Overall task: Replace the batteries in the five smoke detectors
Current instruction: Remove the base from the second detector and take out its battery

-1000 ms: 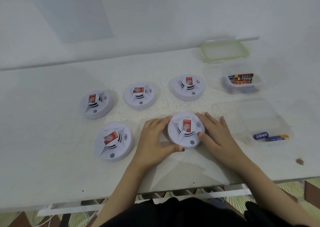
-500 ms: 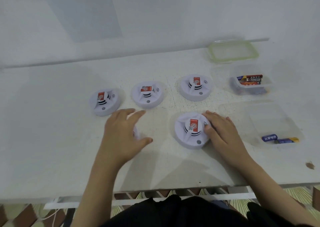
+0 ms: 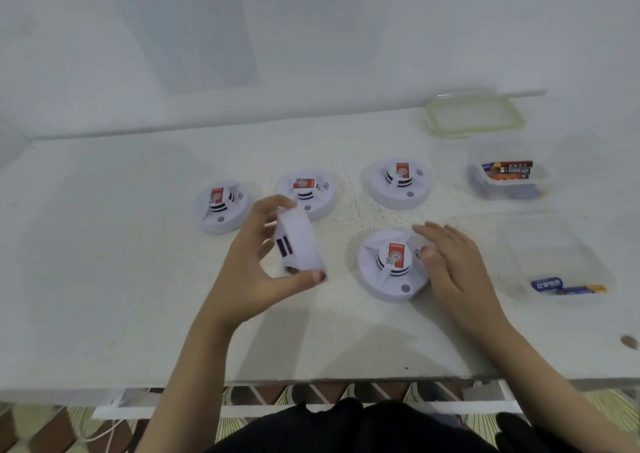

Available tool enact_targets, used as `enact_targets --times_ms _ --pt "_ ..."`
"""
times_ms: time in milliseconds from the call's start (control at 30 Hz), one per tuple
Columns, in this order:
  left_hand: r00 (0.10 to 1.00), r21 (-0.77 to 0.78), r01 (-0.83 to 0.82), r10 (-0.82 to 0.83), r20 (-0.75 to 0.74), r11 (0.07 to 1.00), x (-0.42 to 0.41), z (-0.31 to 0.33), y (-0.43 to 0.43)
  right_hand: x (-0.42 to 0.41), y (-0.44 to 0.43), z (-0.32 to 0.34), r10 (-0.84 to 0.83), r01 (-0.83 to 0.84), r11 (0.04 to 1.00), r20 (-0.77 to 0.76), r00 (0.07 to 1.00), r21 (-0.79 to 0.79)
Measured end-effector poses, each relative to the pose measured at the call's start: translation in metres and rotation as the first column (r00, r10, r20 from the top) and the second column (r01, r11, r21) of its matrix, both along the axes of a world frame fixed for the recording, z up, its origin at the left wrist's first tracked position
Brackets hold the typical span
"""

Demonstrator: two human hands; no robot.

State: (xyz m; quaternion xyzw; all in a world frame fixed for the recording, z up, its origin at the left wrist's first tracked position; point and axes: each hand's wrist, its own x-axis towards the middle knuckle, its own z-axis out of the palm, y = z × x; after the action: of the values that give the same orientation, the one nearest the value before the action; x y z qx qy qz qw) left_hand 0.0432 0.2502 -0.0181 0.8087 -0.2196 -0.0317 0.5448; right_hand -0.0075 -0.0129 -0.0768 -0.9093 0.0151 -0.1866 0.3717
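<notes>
Five white round smoke detectors with red labels are in view. My left hand (image 3: 256,262) grips one detector (image 3: 298,241), lifted off the table and tilted on edge. My right hand (image 3: 450,265) rests with relaxed fingers against the right side of the near detector (image 3: 391,265), which lies flat. Three more detectors lie in a row behind: left (image 3: 221,207), middle (image 3: 306,193) and right (image 3: 400,182). A small clear tub (image 3: 507,179) at the right holds several batteries. A larger clear tub (image 3: 554,255) nearer me holds two blue batteries (image 3: 564,286).
A clear lid with a green rim (image 3: 474,115) lies at the back right near the wall. The white table (image 3: 104,279) ends at its front edge just before my body. A small brown spot (image 3: 628,342) marks the table's right front.
My left hand left the near detector, reached left to the front-left detector and lifted it up on edge. My right hand stayed beside the near detector.
</notes>
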Motion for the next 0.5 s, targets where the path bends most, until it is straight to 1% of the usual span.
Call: enact_targets --times_ms 67,100,167,233,267,300,333,400,433,467,500 --pt "0.998 -0.159 0.043 -0.037 0.042 0.986 0.000 0.000 -0.013 -0.002 0.003 0.006 0.028 -0.024 0.998 0.076 0.997 -0.063" --pt "0.998 -0.237 0.059 -0.051 0.041 0.970 -0.001 0.000 -0.021 -0.002 0.006 0.010 0.048 -0.043 0.998 0.102 0.994 -0.043" --pt "0.999 -0.384 0.041 -0.051 -0.016 0.923 -0.005 0.000 -0.035 -0.003 0.014 0.021 0.090 -0.098 0.994 0.135 0.987 0.054" --pt "0.995 -0.460 0.000 -0.044 -0.085 0.888 -0.008 0.002 -0.048 -0.004 0.021 0.031 0.136 -0.162 0.969 0.144 0.980 0.186" --pt "0.994 -0.473 -0.004 -0.048 -0.098 0.881 -0.009 0.002 -0.054 -0.005 0.024 0.036 0.175 -0.207 0.936 0.134 0.975 0.285" --pt "0.993 -0.474 0.002 -0.056 -0.100 0.880 -0.011 0.002 -0.060 -0.005 0.027 0.042 0.223 -0.251 0.881 0.115 0.968 0.401" --pt "0.993 -0.468 0.016 -0.068 -0.095 0.884 -0.012 0.002 -0.064 -0.005 0.029 0.047 0.271 -0.282 0.810 0.099 0.958 0.514" --pt "0.992 -0.427 0.059 -0.102 -0.077 0.902 -0.012 0.000 -0.067 -0.003 0.030 0.054 0.337 -0.281 0.659 0.060 0.940 0.698" --pt "0.991 -0.390 0.079 -0.115 -0.069 0.917 -0.011 -0.002 -0.067 -0.002 0.029 0.055 0.363 -0.265 0.606 0.035 0.931 0.750" --pt "0.990 -0.350 0.094 -0.124 -0.062 0.932 -0.010 -0.004 -0.066 -0.002 0.028 0.055 0.378 -0.251 0.586 0.014 0.926 0.770" --pt "0.990 -0.309 0.105 -0.128 -0.055 0.945 -0.009 -0.006 -0.064 -0.002 0.026 0.054 0.378 -0.243 0.597 -0.001 0.926 0.764"
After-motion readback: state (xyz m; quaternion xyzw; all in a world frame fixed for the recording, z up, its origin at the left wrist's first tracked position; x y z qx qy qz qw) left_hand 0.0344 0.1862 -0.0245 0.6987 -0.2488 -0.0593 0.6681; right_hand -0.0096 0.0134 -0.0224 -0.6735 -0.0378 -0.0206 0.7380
